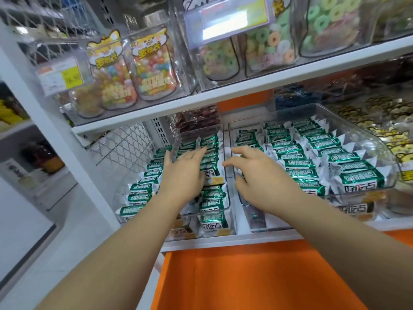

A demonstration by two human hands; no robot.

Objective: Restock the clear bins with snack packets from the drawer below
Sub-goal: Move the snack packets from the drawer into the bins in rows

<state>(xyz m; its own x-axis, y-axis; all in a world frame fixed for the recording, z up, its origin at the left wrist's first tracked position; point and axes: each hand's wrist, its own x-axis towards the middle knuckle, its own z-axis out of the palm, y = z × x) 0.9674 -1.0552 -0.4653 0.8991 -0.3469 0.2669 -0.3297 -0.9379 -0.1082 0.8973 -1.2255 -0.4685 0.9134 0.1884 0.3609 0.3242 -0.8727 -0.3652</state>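
Bright, even light; shadows faint and soft. Glare whitens the price label [225, 21] at 12 o'clock; edges bow and blur, worst at 9 o'clock.

Both bare forearms reach forward and upward, sleeveless to the elbow, and draw closer together toward the wrists. The left forearm [125, 238] comes in from the lower left, the right forearm [335, 238] from the lower right. The bare left hand [185, 173] lies palm down, its fingers [196, 154] straight and close together, its thumb [167, 158] spread out to the side. The bare right hand [261, 175] is palm down too, its fingers [232, 163] loosely extended toward the left hand. The hands are near each other but apart.
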